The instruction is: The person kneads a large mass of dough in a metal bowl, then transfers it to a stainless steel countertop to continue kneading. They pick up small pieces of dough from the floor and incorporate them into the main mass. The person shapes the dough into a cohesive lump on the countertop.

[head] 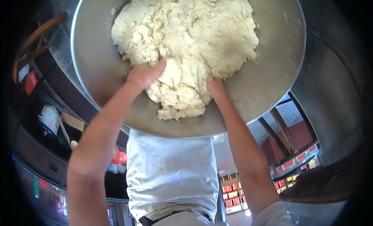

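Note:
A large, rough mass of pale yellow dough (186, 30) fills much of a wide metal bowl (279, 45). Its surface is lumpy and cracked. Towards me, a narrower lobe of it comes down the near wall and ends in a ragged edge. My left hand (145, 75) grips this lobe on its left side, thumb lying on top. On the opposite side my right hand (215, 85) holds the lobe, its fingers mostly hidden by dough. Small smears of dough stick to the bowl's inner wall.
A white apron (172, 164) hangs before my body, against the bowl's near rim. Left are a wooden chair (43, 29), a white pot-like container (49, 118), a cardboard box (72, 121) and red plastic bags (119, 157). Shelves with red boxes (233, 194) stand at lower right.

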A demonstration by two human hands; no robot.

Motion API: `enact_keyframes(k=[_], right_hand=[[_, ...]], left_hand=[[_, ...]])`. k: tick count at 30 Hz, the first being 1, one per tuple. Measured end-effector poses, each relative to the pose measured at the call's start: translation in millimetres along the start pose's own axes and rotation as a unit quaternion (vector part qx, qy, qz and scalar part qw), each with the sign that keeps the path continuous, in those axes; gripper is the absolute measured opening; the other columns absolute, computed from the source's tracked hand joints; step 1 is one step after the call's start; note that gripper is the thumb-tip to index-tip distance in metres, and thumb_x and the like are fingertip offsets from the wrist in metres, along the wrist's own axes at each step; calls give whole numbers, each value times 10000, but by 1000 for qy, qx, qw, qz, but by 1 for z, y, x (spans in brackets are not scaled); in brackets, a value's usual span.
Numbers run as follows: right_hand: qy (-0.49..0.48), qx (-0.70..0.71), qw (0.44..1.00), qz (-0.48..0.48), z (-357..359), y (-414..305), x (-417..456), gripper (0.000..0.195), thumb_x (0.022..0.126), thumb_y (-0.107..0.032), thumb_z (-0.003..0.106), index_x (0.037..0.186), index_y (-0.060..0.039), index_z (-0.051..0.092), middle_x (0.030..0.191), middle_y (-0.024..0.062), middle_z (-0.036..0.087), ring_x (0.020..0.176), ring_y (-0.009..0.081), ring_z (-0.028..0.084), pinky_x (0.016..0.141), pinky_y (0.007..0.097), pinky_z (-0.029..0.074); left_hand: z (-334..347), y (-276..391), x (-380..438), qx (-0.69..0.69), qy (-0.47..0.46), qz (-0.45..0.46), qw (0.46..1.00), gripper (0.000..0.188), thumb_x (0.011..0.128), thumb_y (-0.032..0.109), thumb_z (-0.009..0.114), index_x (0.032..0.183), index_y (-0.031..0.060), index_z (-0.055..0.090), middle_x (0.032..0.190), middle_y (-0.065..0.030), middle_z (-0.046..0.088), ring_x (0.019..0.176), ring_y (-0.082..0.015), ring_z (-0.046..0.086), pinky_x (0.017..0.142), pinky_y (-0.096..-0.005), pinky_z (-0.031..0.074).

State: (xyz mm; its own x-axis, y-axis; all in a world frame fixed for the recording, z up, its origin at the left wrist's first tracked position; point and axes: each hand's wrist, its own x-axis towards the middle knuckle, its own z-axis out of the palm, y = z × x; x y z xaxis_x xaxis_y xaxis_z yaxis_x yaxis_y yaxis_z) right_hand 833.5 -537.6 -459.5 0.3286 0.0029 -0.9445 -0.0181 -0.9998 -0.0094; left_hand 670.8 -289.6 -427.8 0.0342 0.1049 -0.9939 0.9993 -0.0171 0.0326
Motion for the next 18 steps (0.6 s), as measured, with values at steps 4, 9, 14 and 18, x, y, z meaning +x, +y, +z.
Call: enact_keyframes(k=[4, 9, 14, 18], right_hand=[[-75, 112, 979, 151, -19, -14, -2, 915, 956, -786, 366, 1213, 30, 692, 979, 229, 723, 904, 337, 677, 870, 415, 514], [-119, 193, 960, 161, -43, -28, -4, 1148, 815, -918, 459, 1360, 84, 586, 1349, 251, 600, 1193, 317, 592, 986, 425, 482], [-103, 201, 965, 133, -16, -26, 23, 1191, 801, -877, 542, 1435, 130, 502, 1542, 306, 442, 1389, 375, 469, 1138, 469, 376], [-114, 242, 954, 139, 0, 3, 38, 1150, 818, -846, 557, 1441, 119, 501, 1550, 293, 440, 1390, 370, 468, 1132, 467, 382]], left_hand=[[-1, -7, 12, -165, -55, -46, 984, 1179, 812, 915, 499, 1364, -123, 580, 1383, -302, 595, 1339, -360, 547, 1106, -429, 438], [-14, 12, 14, -2, -47, -21, 999, 1145, 827, 902, 482, 1311, -127, 621, 1418, -305, 573, 1361, -373, 532, 1144, -400, 402], [-7, 20, 17, 72, -15, -31, 997, 991, 862, 858, 444, 1294, 1, 693, 1411, -234, 614, 1315, -357, 589, 1100, -385, 447], [4, 22, -1, 87, -21, -61, 994, 956, 887, 817, 426, 1311, -1, 680, 1375, -230, 640, 1287, -369, 610, 1088, -400, 459]])
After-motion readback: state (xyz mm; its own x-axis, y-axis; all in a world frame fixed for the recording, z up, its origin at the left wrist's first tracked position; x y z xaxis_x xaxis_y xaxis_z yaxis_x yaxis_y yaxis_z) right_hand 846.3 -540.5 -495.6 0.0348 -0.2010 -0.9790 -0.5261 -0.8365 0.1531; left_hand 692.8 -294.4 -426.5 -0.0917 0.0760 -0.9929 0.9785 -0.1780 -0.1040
